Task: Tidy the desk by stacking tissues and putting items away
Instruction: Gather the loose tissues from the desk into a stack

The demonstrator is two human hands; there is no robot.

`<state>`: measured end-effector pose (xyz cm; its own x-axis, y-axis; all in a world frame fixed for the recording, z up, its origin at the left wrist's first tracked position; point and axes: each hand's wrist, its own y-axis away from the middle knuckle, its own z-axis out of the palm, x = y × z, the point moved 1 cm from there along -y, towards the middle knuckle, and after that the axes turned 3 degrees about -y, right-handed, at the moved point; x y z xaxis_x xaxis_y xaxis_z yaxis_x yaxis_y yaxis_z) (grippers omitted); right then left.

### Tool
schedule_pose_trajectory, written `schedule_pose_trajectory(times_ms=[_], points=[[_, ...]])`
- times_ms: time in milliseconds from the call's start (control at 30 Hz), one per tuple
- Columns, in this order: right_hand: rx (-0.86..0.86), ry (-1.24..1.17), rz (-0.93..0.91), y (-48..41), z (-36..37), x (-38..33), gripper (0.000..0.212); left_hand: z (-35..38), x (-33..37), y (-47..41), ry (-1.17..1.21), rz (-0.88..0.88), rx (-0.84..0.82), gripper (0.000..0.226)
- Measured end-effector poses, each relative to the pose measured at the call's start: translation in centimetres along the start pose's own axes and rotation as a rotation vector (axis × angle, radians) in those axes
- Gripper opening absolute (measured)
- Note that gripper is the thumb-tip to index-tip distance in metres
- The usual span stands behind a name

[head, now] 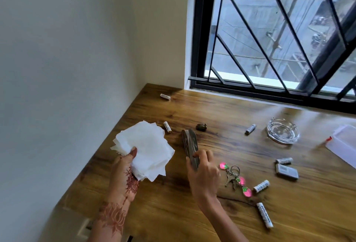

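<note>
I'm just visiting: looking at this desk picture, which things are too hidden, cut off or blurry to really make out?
Head view:
- Grey perforated metal holder: its base is hidden by the right hand.
- White stack of tissues: its count is unreadable, and the left hand covers a corner.
- White plastic container: cut off by the right edge.
- Small dark lump: too small to identify.
- White cylindrical batteries: print too blurred to read.

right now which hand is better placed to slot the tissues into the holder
Left. The left hand already grips the tissue stack, right beside the metal holder. The right hand has its grip on that holder, steadying it upright on the desk.
</note>
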<state>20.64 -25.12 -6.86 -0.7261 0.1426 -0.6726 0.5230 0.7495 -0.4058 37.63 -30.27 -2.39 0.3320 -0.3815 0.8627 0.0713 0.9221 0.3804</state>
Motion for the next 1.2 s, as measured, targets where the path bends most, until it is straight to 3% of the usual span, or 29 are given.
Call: schedule_pose_trajectory(times_ms=[200, 333, 500, 633, 667, 767, 900, 1033, 1200], points=[[-0.001, -0.008, 0.052, -0.3, -1.0, -0.7, 0.041, 0.5, 0.3, -0.8, 0.021, -0.040, -0.101, 0.041], [0.004, -0.274, 0.095, -1.8, -3.1, -2.5, 0.041, 1.2, 0.8, -1.5, 0.009, -0.106, -0.150, 0.032], [-0.223, -0.595, 0.194, -4.4, -4.6, -4.3, 0.062, 2.7, 1.7, -1.5, -0.019, -0.172, -0.277, 0.029], [-0.436, -0.893, 0.512, -5.8, -4.8, -3.8, 0.093, 3.6, 2.3, -1.2, -0.023, -0.201, -0.409, 0.018], [-0.489, -0.981, 0.569, -5.9, -5.1, -3.6, 0.089, 3.8, 2.4, -1.3, -0.022, -0.199, -0.427, 0.020], [-0.599, -1.156, 0.621, -5.6, -5.9, -3.5, 0.050, 4.4, 2.6, -1.6, -0.032, -0.190, -0.491, 0.029], [-0.426, -1.155, 0.580, -5.2, -6.9, -3.5, 0.029, 6.0, 3.6, -2.3, -0.194, -0.123, -0.574, 0.031], [-0.086, -0.966, 0.422, -5.7, -7.8, -3.9, 0.023, 7.8, 5.3, -3.6, -0.386, 0.035, -0.663, 0.040], [0.181, -0.669, 0.163, -5.7, -7.9, -4.8, 0.015, 11.3, 7.4, -4.1, -0.531, 0.215, -0.663, 0.044]])
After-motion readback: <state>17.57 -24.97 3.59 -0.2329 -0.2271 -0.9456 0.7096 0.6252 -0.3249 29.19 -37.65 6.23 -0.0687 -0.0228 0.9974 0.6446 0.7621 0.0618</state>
